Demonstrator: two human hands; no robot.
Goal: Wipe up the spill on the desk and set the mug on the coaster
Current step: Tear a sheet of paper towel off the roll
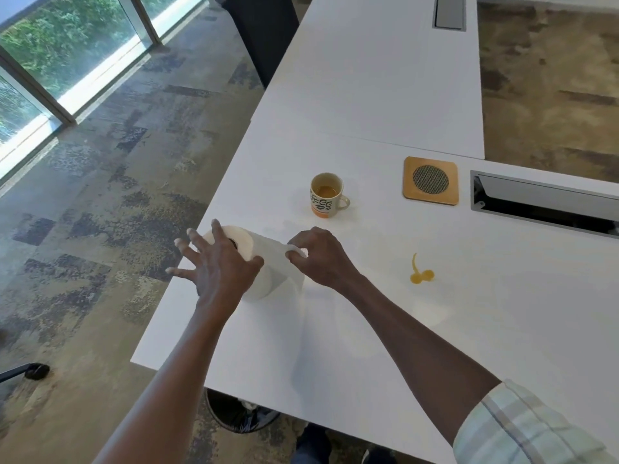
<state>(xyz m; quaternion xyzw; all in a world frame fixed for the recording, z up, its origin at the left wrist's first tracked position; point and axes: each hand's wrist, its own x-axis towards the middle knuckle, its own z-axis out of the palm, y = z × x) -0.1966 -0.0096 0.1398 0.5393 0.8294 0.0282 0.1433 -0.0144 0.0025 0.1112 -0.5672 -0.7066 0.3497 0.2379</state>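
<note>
A white paper towel roll (268,279) stands near the left edge of the white desk (368,329). My left hand (217,266) rests on top of the roll with its fingers spread. My right hand (318,259) pinches the loose end of the sheet at the roll's right side. A small orange spill (421,274) lies on the desk to the right of my hands. The patterned mug (325,195), with orange liquid inside, stands behind the roll. Further right sits the square wooden coaster (430,180) with a round mesh centre.
An open cable tray (542,204) is cut into the desk right of the coaster; another (449,11) lies at the far end. A dark chair (264,38) stands at the desk's left side. A black-lined bin (241,413) sits under the near edge. Carpet lies left.
</note>
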